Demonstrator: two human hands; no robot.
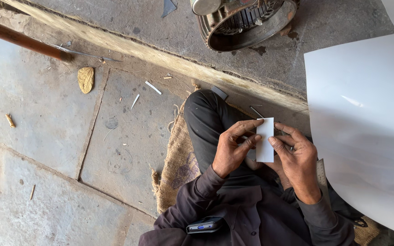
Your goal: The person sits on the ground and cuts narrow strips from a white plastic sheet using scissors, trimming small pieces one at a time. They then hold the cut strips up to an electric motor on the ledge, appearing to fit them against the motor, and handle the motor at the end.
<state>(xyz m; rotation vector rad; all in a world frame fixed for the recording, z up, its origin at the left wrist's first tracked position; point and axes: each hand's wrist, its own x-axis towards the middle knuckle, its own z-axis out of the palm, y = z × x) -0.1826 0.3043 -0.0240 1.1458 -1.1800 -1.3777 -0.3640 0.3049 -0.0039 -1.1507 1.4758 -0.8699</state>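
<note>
A small white rectangular strip of sheet (pixel 265 141) stands upright between both hands above my lap. My left hand (pixel 234 148) pinches its left edge with thumb and fingers. My right hand (pixel 297 161) holds its right edge with thumb and forefinger. I sit cross-legged in dark trousers and a dark shirt. A ruler (pixel 321 174) pokes out beside my right wrist.
A large white sheet (pixel 365 123) curves up at the right. A motor housing (pixel 242 20) stands on the raised concrete ledge at the top. Burlap sacking (pixel 176 168) lies under me on the stone floor. A phone (pixel 204 225) sits in my shirt pocket. A dry leaf (pixel 86 79) and scraps litter the floor.
</note>
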